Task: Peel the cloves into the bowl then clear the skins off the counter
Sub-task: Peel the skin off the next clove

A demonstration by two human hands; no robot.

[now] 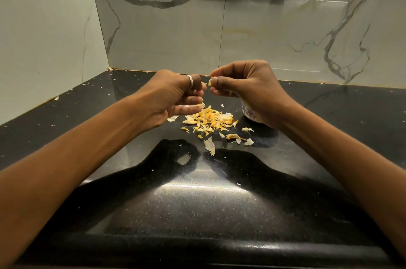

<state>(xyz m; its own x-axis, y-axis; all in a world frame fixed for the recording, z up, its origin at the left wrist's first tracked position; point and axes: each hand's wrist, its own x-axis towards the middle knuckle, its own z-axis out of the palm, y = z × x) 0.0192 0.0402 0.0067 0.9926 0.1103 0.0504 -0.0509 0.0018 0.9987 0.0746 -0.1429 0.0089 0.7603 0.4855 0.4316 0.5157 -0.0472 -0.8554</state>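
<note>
Skins (208, 119) piled on counter (342, 108); right hand (248, 88) pinches clove (210, 81); left hand (175, 97) curled, grasp unclear.

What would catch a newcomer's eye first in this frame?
A pile of yellowish garlic skins lies on the glossy black counter, mid-frame. Just above it the right hand pinches a small clove, with the ringed left hand close beside. A patterned bowl peeks out under the right hand.

Skins (208, 120) lie on the counter (197, 202), bowl (248, 112) just to their right.
</note>
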